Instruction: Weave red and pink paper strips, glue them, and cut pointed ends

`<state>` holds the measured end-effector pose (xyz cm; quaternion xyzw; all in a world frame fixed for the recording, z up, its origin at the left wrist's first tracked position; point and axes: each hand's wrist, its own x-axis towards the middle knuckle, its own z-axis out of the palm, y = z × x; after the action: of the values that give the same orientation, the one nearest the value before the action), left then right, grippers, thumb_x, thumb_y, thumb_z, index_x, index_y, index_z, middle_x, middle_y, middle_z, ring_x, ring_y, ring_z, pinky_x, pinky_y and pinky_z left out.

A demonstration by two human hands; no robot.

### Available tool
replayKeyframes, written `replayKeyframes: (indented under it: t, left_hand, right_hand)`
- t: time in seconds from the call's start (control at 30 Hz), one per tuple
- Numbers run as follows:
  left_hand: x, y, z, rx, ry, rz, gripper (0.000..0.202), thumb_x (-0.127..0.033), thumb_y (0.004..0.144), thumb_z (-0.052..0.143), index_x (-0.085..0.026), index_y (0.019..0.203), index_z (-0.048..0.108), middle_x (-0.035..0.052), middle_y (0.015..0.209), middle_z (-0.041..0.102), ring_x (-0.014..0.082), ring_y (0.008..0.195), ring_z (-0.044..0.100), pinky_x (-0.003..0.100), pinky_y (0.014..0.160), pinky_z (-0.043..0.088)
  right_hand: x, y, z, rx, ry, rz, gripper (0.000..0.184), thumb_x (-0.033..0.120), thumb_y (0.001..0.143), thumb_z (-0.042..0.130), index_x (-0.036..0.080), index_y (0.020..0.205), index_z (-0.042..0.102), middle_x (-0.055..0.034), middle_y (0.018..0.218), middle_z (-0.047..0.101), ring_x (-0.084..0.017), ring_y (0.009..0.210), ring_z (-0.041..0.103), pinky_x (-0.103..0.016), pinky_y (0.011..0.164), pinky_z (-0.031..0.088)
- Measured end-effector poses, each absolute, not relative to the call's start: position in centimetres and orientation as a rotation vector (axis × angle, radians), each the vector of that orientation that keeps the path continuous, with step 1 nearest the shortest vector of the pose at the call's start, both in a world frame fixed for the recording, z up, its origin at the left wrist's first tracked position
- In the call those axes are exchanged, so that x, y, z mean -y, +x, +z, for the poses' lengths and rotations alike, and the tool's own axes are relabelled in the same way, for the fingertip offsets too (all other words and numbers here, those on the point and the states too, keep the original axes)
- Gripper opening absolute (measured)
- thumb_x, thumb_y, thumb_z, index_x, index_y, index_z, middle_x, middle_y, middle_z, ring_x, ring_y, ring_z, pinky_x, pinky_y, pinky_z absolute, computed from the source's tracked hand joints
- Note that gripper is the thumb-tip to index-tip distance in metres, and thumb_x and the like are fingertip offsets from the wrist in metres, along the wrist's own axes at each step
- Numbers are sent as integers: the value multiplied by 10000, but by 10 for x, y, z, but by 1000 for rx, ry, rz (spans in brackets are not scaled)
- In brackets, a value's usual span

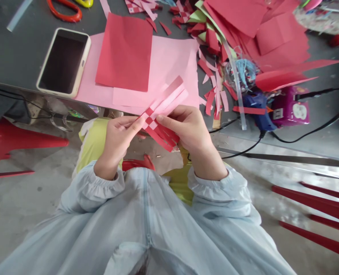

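The person's left hand [116, 139] pinches the small red-and-pink checkered paper weave [149, 118] at its left corner, thumb on top and fingers tucked behind. The right hand [190, 126] is closed on its other side, thumb pressed down near the last squares; I can't make out what the fingers underneath are gripping. The weave sits in the air between the two hands, just off the near edge of the dark grey bench [3, 57] and over the lap. Loose, narrow pink paper strips [175, 94] fan up and away, while loose, narrow red paper strips [162, 139] splay down to the right.

To do this well, I'd say, the left pinch should be firm but flat, so the finished squares don't slide or crease. The right thumb and fingers do best working one strip at a time, over then under, nudging each snug against its neighbour. Thin paper likely bends or tears if tugged; resting the piece on the large pale pink paper sheet [176, 57] might steady it.
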<state>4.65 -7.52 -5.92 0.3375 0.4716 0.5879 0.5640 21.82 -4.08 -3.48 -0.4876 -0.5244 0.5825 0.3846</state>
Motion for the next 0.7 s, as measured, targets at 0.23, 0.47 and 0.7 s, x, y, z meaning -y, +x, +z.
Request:
replayKeyframes:
  t: [0.23, 0.47, 0.7]
  left_hand:
    - [76, 45, -61, -1079, 858, 1318, 319, -538, 744, 810, -224, 802, 800, 28, 800, 783, 177, 704, 748, 263, 560, 634]
    - [74, 44, -62, -1115, 895, 1350, 268, -455, 700, 867, -205, 738, 782, 9, 724, 760, 126, 598, 696, 223, 533, 580]
    - [71, 46, -62, -1153, 888, 1445, 308, -463, 660, 892, -211, 625, 717, -38, 629, 693, 95, 572, 648, 225, 570, 558]
  right_hand:
    - [41, 218, -35, 1334, -1289, 1443, 362, 505, 710, 831, 176, 677, 682, 8, 645, 646, -102, 565, 541, -253, 511, 425]
    - [40, 219, -19, 1530, -1251, 1553, 441, 568, 649, 852, 163, 702, 684, 16, 596, 611, -85, 526, 484, -240, 466, 375]
    - [42, 220, -17, 1669, -1280, 1664, 341, 405, 684, 843, 151, 708, 617, 52, 562, 528, -57, 489, 432, -227, 447, 313]
